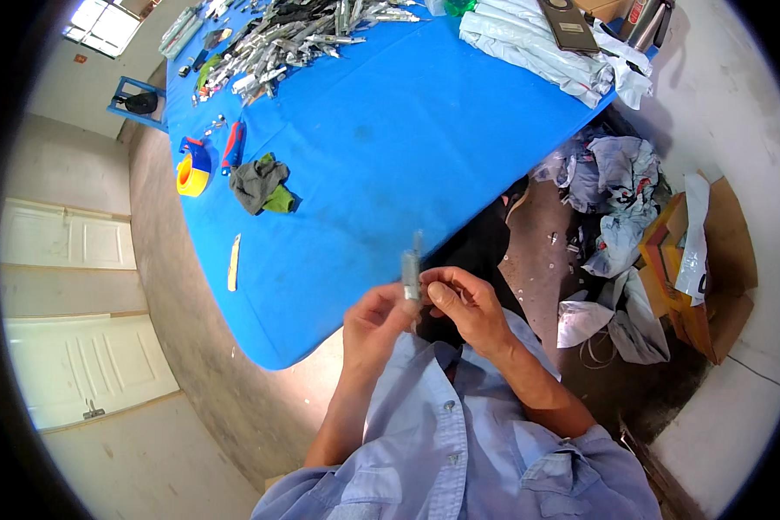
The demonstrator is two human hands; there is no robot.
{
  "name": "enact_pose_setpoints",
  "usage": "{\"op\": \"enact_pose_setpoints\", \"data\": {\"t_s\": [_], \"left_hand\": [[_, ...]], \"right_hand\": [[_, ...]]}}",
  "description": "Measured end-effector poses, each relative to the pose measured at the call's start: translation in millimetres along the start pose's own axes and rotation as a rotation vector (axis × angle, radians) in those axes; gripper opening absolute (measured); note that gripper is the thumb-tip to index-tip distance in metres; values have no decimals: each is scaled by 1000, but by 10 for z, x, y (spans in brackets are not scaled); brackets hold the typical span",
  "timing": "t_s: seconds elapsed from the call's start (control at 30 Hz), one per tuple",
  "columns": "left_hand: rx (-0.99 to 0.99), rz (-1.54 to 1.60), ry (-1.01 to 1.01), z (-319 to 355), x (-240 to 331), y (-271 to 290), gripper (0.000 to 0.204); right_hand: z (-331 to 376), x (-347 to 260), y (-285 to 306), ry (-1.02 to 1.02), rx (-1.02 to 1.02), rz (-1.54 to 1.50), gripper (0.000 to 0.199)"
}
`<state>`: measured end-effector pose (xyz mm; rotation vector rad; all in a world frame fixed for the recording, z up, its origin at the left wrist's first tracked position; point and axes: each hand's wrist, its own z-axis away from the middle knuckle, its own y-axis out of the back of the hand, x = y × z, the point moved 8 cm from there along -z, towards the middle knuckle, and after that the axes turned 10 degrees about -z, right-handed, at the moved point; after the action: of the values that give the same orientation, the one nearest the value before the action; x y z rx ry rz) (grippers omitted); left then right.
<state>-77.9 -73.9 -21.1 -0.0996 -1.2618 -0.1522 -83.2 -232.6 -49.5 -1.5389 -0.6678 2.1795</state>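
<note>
While the tube (411,273) is pointing toward the table (355,156), the left hand (376,317) is pinching it, the curled right hand (471,314) perhaps touching.

Past my left hand (375,322) and right hand (472,308), I have a long table under a blue cloth (390,139). Well off to their left, I see two white panelled doors (95,364), the nearer one with a metal latch (93,410), in a pale wall (69,156), across a brownish floor (182,338). Far ahead on that side, daylight brightens a gridded window (102,28). To my hands' right, a whitish wall (745,104) rises.
</note>
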Motion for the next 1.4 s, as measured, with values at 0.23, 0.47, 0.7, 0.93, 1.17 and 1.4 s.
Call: {"op": "enact_pose_setpoints", "data": {"t_s": [0.23, 0.47, 0.7, 0.93, 1.17, 1.4], "left_hand": [[67, 313, 76, -89, -176, 146, 29], [55, 357, 109, -108, -189, 110, 19], [100, 357, 88, -123, -166, 88, 21], [138, 285, 60, -133, -139, 127, 23], [164, 238, 44, -127, -88, 164, 32], [198, 28, -11, -124, 46, 196, 23]], "right_hand": [[76, 117, -228, -60, -94, -12, 29], [96, 82, -217, -122, -101, 30, 33], [121, 44, -258, -13, -89, -6, 28], [121, 40, -197, 6, -40, 43, 21], [119, 48, -187, 4, -74, 16, 20], [44, -82, -282, 45, -55, 51, 27]]}}
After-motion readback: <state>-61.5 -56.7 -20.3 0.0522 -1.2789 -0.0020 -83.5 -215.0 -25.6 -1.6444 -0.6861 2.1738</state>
